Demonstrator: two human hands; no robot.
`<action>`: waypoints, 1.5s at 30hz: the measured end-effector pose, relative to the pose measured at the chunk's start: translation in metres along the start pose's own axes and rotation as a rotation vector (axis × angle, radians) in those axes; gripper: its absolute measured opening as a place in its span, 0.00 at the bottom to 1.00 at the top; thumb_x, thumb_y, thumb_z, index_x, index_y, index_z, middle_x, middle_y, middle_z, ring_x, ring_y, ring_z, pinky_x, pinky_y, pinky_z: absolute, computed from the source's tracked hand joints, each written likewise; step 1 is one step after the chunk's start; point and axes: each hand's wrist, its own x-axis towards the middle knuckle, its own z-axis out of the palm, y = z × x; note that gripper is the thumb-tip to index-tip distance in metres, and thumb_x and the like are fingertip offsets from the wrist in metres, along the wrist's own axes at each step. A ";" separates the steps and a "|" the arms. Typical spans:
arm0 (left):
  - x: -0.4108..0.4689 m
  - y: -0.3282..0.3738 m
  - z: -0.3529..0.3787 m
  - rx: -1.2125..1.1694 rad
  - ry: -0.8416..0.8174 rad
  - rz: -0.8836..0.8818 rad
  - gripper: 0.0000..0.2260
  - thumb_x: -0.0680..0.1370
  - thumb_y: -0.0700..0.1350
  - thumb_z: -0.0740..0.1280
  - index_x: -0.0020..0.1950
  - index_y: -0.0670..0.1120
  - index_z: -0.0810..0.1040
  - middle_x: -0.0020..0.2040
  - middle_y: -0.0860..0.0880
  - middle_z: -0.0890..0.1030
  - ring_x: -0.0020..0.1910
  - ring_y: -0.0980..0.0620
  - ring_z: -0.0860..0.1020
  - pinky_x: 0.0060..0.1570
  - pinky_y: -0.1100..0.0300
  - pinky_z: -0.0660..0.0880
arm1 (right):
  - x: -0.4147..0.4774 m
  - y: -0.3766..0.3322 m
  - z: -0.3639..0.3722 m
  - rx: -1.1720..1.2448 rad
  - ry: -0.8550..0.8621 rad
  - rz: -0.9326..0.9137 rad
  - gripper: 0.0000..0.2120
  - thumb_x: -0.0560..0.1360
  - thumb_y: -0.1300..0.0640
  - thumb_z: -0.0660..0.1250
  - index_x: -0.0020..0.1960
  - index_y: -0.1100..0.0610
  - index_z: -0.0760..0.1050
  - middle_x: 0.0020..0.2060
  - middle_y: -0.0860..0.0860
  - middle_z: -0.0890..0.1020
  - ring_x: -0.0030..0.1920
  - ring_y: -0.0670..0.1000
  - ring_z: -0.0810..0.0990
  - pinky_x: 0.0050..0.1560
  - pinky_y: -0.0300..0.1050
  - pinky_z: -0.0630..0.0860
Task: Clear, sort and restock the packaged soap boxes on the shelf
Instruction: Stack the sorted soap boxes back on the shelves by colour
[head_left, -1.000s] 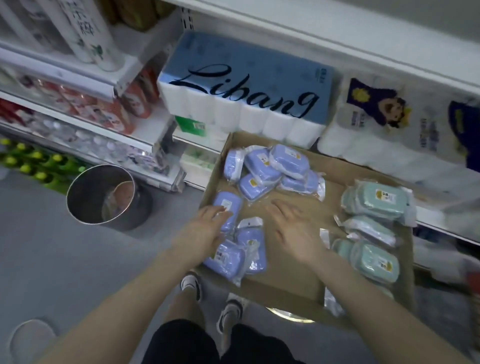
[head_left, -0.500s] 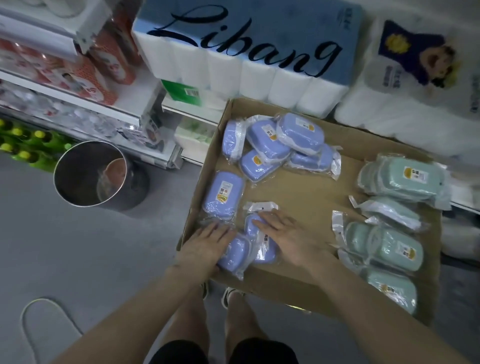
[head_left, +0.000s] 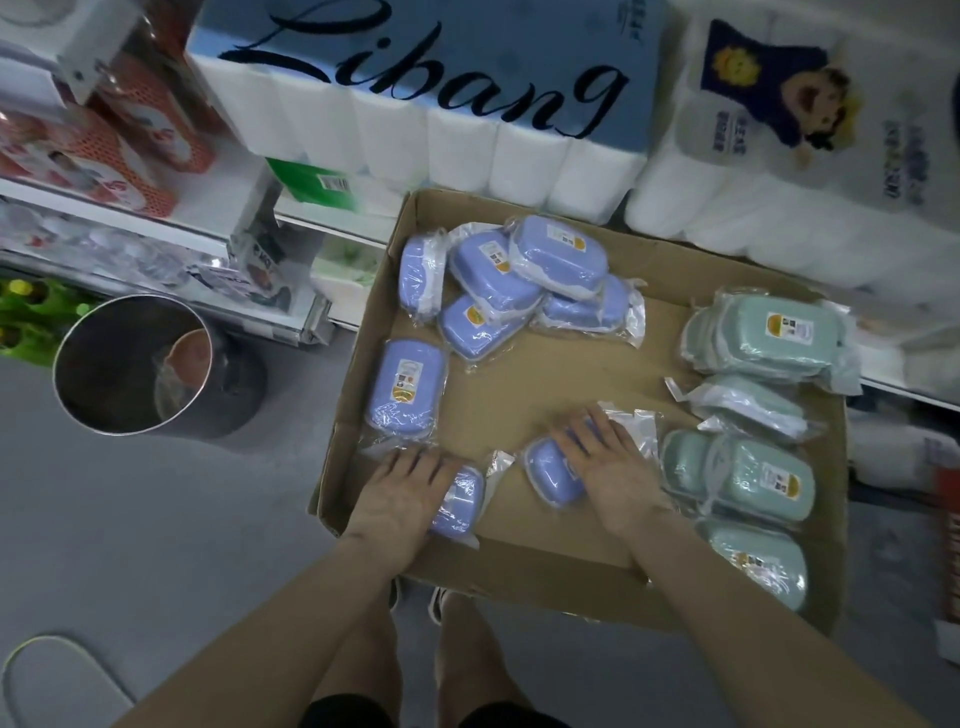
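Leaning over a shallow cardboard tray (head_left: 519, 374) set before the shelf (head_left: 332, 228), with the soap boxes spread across it: rounded oblong cases, each sealed in a crinkly clear bag, most showing a small orange-and-white label on the lid. Grouped by colour: 5 blue soap boxes (head_left: 519, 270) heaped at the far left corner, a lone blue box (head_left: 408, 387) lying flat by the left wall, green soap boxes (head_left: 763, 338) stacked and overlapping down the right side. Pressing flat with the left hand (head_left: 402, 493), fingers straight, on a near blue box (head_left: 462, 501) at the front left edge; laying the right hand (head_left: 605, 462), fingers likewise stretched out, across a middle blue box (head_left: 553, 470), close to the green ones. Half a second back, had these 2 touching side by side under both hands; now drawn apart, with the right one slid toward the green group and bare cardboard between them.
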 end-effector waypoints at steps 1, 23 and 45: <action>0.001 0.000 0.000 0.013 0.019 -0.008 0.39 0.56 0.47 0.81 0.66 0.47 0.75 0.61 0.44 0.78 0.59 0.43 0.78 0.59 0.47 0.76 | 0.001 0.001 0.001 0.001 -0.048 0.013 0.36 0.79 0.67 0.58 0.80 0.53 0.45 0.79 0.52 0.50 0.79 0.58 0.45 0.78 0.50 0.44; -0.029 -0.036 -0.207 -0.390 0.441 -0.259 0.42 0.65 0.66 0.64 0.74 0.49 0.62 0.66 0.47 0.73 0.61 0.45 0.74 0.57 0.53 0.73 | -0.013 0.014 -0.251 0.373 0.677 0.097 0.41 0.68 0.44 0.73 0.75 0.58 0.62 0.63 0.56 0.74 0.60 0.59 0.74 0.58 0.52 0.73; 0.026 -0.188 -0.511 0.018 0.654 -0.198 0.40 0.69 0.60 0.71 0.74 0.45 0.61 0.68 0.44 0.70 0.65 0.42 0.71 0.63 0.52 0.69 | 0.079 0.029 -0.483 0.352 0.855 0.298 0.36 0.69 0.40 0.70 0.70 0.57 0.65 0.57 0.57 0.76 0.57 0.61 0.74 0.57 0.54 0.72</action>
